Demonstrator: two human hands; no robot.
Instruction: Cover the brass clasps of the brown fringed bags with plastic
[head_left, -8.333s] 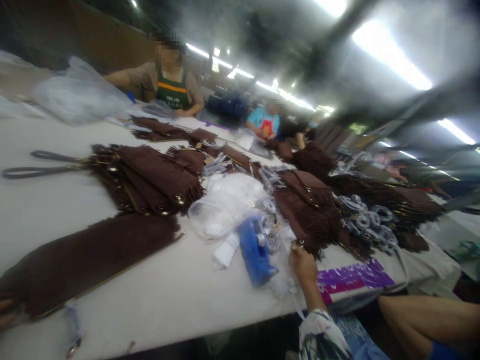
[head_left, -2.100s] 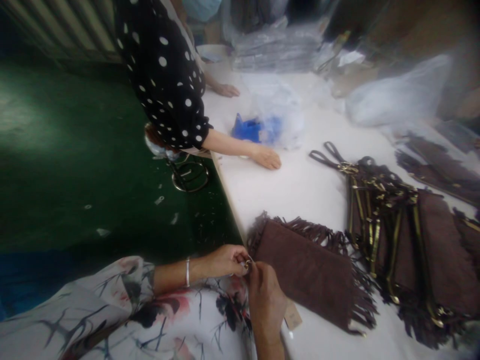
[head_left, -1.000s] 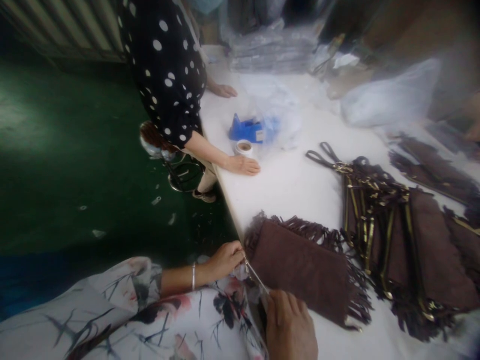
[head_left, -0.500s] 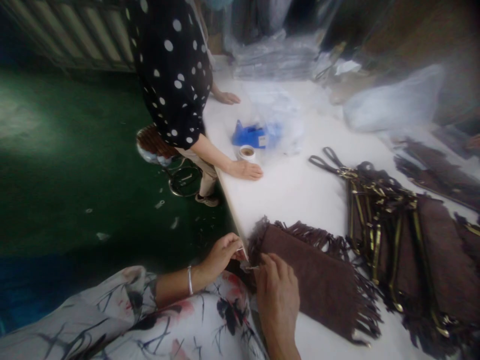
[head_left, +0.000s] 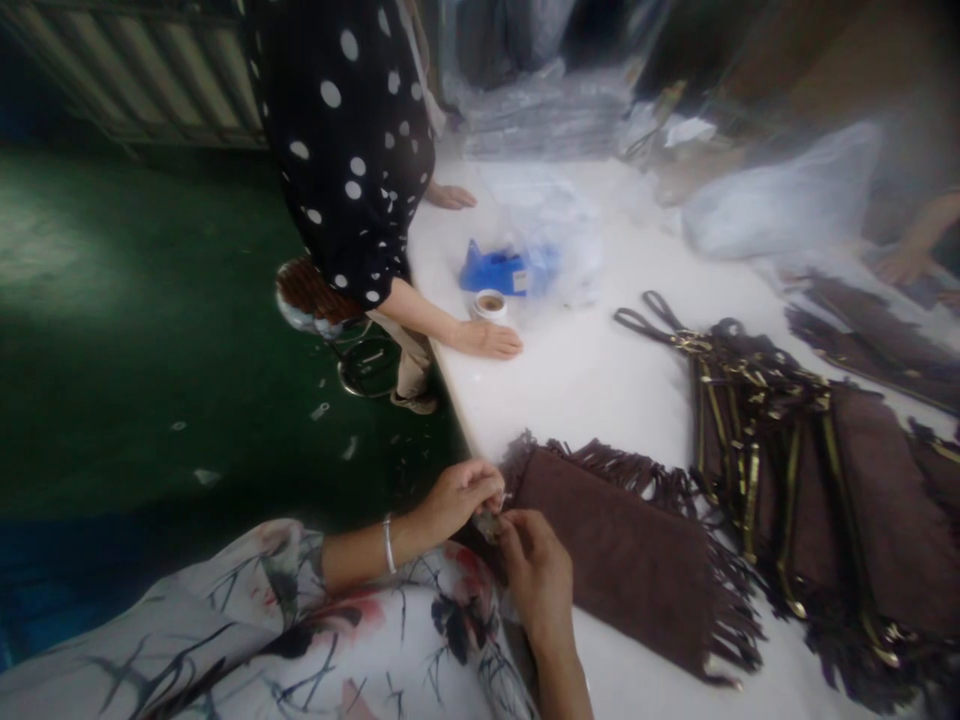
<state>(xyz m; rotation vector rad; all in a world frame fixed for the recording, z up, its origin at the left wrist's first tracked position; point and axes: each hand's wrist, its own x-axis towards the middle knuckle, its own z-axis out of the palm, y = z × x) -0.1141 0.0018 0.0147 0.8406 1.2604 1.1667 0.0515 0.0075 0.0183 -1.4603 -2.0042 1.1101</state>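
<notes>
- Left hand [head_left: 461, 502] has its thumb and fingers drawn together at the tips, looks like a pinch on a small shiny piece [head_left: 489, 525].
- Right hand [head_left: 541, 575] pinches that same piece from the other side, thumb against finger. Too blurry to say what it is, sorry.
- Best guess for doing this well: short grip with both hands, wrists steady, and work over the surface [head_left: 570, 385] rather than right at its edge, cos a dropped bit could vanish onto the floor.
- Just beside the hands, a brown fringed bag [head_left: 622, 550] lies flat. Can't tell if the piece is joined to it.
- Further right there's a fanned pile of bags [head_left: 870, 490], gold zips showing, strap loops [head_left: 651, 312] poking out.
- Across the white surface, a co-worker's hand [head_left: 489, 338] rests flat near a blue dispenser [head_left: 495, 272], with clear plastic [head_left: 574, 225] behind that.
- Beyond the edge: green floor [head_left: 247, 400] with scraps, a stool [head_left: 319, 295], dim, hazy room.
</notes>
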